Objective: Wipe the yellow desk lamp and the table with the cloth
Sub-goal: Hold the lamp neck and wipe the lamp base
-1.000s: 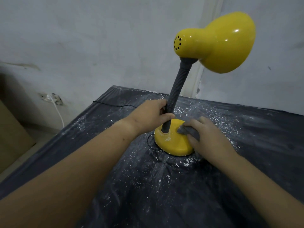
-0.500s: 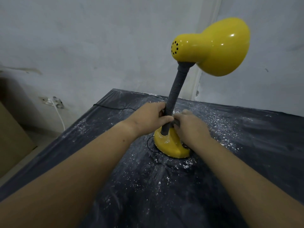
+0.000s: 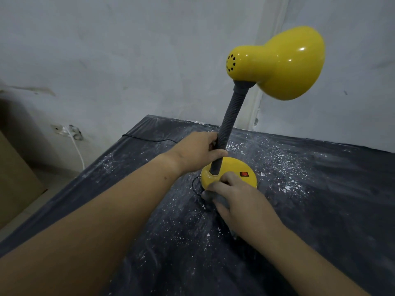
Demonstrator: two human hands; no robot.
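The yellow desk lamp (image 3: 275, 60) stands on a dark table (image 3: 320, 189) dusted with white powder. Its grey flexible neck (image 3: 232, 116) rises from a round yellow base (image 3: 235, 167) with a red switch (image 3: 244, 174). My left hand (image 3: 196, 152) grips the lower part of the neck. My right hand (image 3: 239, 201) presses a grey cloth (image 3: 208, 196) against the near edge of the base; most of the cloth is hidden under my fingers.
White crumbs (image 3: 284, 186) lie thick to the right of the base. A thin black cord (image 3: 149, 138) runs over the table's far left edge. A wall socket with a white cable (image 3: 72, 133) sits at left, a brown board (image 3: 15, 178) below it. Walls close behind.
My right hand with the cloth has moved from the neck's foot down to the near edge of the base, uncovering the red switch. The left hand keeps its grip on the neck.
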